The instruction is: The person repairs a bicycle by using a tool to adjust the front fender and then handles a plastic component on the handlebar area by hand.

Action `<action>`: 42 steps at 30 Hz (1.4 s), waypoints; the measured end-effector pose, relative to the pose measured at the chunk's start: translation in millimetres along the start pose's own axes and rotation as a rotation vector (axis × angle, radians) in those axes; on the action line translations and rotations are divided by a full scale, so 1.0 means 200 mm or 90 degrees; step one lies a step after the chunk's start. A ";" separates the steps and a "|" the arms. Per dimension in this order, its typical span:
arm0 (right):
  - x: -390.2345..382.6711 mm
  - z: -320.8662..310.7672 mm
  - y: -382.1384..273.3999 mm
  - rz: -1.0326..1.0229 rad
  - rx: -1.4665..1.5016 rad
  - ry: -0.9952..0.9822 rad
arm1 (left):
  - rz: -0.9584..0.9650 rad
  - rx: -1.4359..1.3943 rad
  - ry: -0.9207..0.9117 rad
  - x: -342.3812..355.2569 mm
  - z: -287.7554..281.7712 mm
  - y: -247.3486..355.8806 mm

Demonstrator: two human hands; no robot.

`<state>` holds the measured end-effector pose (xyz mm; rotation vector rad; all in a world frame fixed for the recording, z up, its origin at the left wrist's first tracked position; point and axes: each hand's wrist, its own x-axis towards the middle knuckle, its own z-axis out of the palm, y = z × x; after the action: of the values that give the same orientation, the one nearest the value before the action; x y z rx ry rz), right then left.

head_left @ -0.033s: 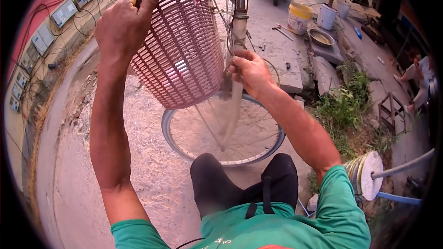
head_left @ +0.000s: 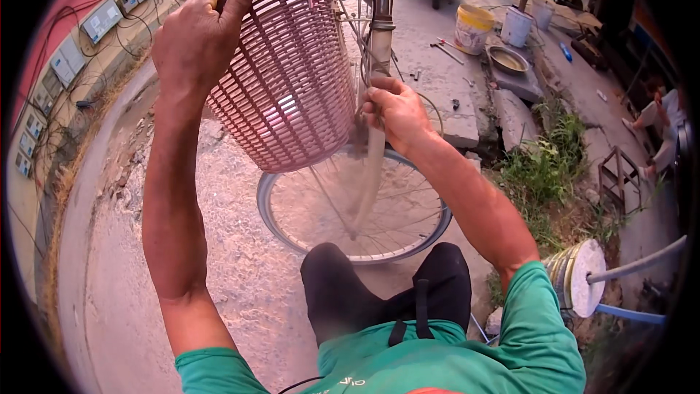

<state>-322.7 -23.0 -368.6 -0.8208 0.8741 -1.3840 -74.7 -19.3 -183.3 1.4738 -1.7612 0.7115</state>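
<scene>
— What have I got on the left?

— My left hand [head_left: 195, 42] is clamped over the upper rim of the pink plastic basket [head_left: 288, 73], which hangs at the front of the bicycle, above the front wheel [head_left: 355, 208]. I judge it light and a bit springy; the open lattice could crack if squeezed, so the thick rim is the place to hold.

— And to the right?

— My right hand [head_left: 394, 111] is wrapped around the pale fork leg [head_left: 372, 175], just beside the basket's lower edge. That part looks stiff, metal and dusty, and it should take a firm grip.

— Anything I can't read?

— The basket's mounting is hidden behind it. The handlebars are cut off at the top, and my knees [head_left: 386, 288] cover the wheel's near rim.
</scene>
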 end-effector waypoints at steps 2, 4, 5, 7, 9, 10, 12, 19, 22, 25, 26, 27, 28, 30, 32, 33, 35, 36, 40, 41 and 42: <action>0.05 0.01 -0.01 -0.017 0.004 0.012 | 0.004 -0.005 0.004 0.00 0.00 0.01; 0.10 0.04 -0.03 -0.058 -0.009 0.021 | -0.013 -0.012 -0.048 0.00 -0.02 0.03; 0.12 0.05 -0.03 -0.063 -0.043 0.041 | 0.005 -0.008 -0.036 0.00 -0.02 0.03; 0.13 0.05 0.00 -0.082 -0.046 0.040 | -0.003 -0.012 -0.052 0.00 -0.02 0.04; 0.15 0.03 0.01 -0.101 -0.048 0.038 | -0.015 -0.022 -0.068 -0.01 -0.02 0.05; 0.16 0.02 0.01 -0.102 -0.038 0.036 | -0.014 -0.022 -0.066 0.00 -0.03 0.06; 0.16 0.00 0.00 -0.105 -0.027 0.035 | -0.005 -0.019 -0.067 0.00 -0.04 0.11; 0.13 -0.06 -0.04 -0.130 -0.015 0.096 | -0.003 -0.001 -0.075 0.01 -0.03 0.21; 0.10 -0.05 -0.05 -0.138 -0.019 0.111 | -0.002 0.005 -0.074 0.01 -0.03 0.22; 0.08 -0.01 -0.06 -0.137 0.014 0.125 | -0.020 0.005 -0.080 0.01 -0.04 0.23; 0.08 -0.01 -0.07 -0.136 0.019 0.129 | -0.015 0.006 -0.083 0.01 -0.05 0.24; 0.08 -0.01 -0.09 -0.124 0.011 0.123 | -0.015 0.008 -0.082 0.02 -0.06 0.24; 0.10 -0.01 -0.09 -0.108 0.001 0.119 | -0.017 0.009 -0.085 0.02 -0.04 0.24; 0.14 -0.03 -0.09 -0.091 -0.004 0.129 | -0.015 -0.010 -0.090 0.01 -0.02 0.24; 0.14 0.00 -0.10 -0.092 -0.033 0.147 | -0.024 -0.017 -0.089 0.01 -0.04 0.24; 0.13 -0.01 -0.05 -0.111 -0.007 0.134 | -0.029 -0.018 -0.090 -0.01 -0.03 0.23; 0.09 0.02 -0.06 -0.139 -0.005 0.126 | -0.033 -0.007 -0.089 -0.01 -0.05 0.21; 0.07 0.04 -0.06 -0.163 -0.005 0.121 | -0.039 0.000 -0.092 0.00 -0.06 0.21; 0.12 0.09 -0.11 -0.146 0.021 0.136 | -0.038 0.000 -0.095 0.00 -0.07 0.19; 0.17 0.10 -0.14 -0.118 0.024 0.149 | -0.038 -0.005 -0.085 -0.01 -0.06 0.20; 0.20 0.11 -0.16 -0.120 0.026 0.152 | -0.034 -0.007 -0.085 -0.01 -0.06 0.21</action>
<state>-318.7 -64.8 -332.1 -0.7310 0.9668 -1.6849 -113.1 -1.6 -176.1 1.5871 -1.8143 0.5869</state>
